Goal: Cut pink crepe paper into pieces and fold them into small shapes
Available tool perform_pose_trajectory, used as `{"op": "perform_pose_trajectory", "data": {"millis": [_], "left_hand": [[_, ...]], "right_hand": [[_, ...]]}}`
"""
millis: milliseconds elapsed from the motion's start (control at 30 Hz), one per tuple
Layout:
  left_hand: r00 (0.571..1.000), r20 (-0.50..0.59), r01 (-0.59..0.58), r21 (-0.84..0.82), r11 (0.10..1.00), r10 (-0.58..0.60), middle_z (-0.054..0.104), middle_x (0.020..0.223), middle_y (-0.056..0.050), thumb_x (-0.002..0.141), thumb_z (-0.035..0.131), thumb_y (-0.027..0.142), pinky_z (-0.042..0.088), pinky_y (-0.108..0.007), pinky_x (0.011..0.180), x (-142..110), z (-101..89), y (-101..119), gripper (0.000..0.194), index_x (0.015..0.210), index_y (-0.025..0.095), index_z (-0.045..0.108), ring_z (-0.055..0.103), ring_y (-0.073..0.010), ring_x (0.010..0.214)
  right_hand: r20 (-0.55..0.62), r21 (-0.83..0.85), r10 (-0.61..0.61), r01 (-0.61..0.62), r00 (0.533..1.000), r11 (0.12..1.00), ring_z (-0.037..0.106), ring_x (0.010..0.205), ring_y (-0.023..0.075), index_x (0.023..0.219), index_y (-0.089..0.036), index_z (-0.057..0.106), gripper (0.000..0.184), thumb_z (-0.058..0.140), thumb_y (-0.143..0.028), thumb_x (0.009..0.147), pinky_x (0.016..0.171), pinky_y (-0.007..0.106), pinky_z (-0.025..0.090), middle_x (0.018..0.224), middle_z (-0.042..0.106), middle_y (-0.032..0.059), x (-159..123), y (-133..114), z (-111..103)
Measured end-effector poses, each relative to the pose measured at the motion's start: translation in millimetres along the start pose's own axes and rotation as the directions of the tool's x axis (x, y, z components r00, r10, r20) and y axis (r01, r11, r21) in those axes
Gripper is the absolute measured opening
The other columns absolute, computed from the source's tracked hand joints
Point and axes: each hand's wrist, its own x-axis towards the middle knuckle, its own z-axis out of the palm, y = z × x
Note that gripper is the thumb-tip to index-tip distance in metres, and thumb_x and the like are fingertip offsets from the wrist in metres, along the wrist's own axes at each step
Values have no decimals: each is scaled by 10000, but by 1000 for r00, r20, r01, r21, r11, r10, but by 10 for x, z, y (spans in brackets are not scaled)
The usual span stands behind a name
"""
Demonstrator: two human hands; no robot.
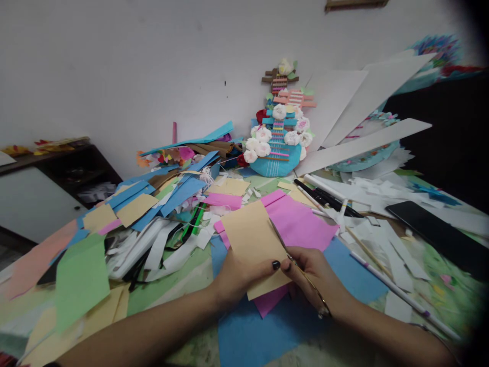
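Note:
My left hand is closed on a cream sheet of paper, its thumb pressed flat across the front. My right hand is closed at the sheet's right edge on what look like scissors. Their thin dark blade lies along that edge, and most of the handle is hidden by my fingers. The tips of both thumbs nearly touch. Behind and below the cream sheet lie pink paper and a large blue sheet.
A blue paper guitar with white flowers leans on the wall. Paper scraps and a green sheet cover the left. Black markers, a rolled paper stick and a black phone lie to the right.

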Motion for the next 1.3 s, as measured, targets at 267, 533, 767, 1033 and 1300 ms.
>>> {"op": "perform_pose_trajectory", "data": {"millis": [267,533,767,1033,1300], "left_hand": [[997,-26,62,-304,951,-73,702,904,-67,642,761,285,525,-318,710,-26,18,14,389,989,146,652,650,-216,786],[973,-214,-5,-396,918,-87,719,761,-78,612,785,301,547,-323,650,107,-78,194,338,861,120,645,685,-243,701],[960,-269,-22,-333,943,-73,722,748,-63,644,782,295,562,-310,592,114,-144,279,320,871,130,627,688,-216,619],[933,-349,-33,-329,944,-89,708,694,-49,591,803,321,552,-290,545,115,-148,338,419,912,127,615,684,-222,601],[905,-417,-56,-319,946,-87,701,679,-22,577,798,295,530,-255,489,131,-153,364,373,865,143,615,665,-189,538]], "right_hand": [[2,53,22,-22,1000,998,392,369,87,621,-173,482,551,527,-714,717,363,204,230,424,439,-31,10,27,-5],[31,49,-14,12,999,999,362,392,77,612,-184,437,535,538,-697,723,381,208,192,442,385,-49,-2,22,-28],[136,135,-128,110,982,985,363,437,74,708,-165,478,509,446,-663,815,406,210,230,521,419,-41,-18,27,-29],[187,251,-117,68,975,965,430,468,83,714,-149,494,396,461,-512,869,450,213,312,538,487,-18,-49,-32,-37],[202,175,-37,1,979,985,402,474,81,708,-162,501,133,493,-278,772,448,204,298,524,472,-37,-49,-55,-24]]}}
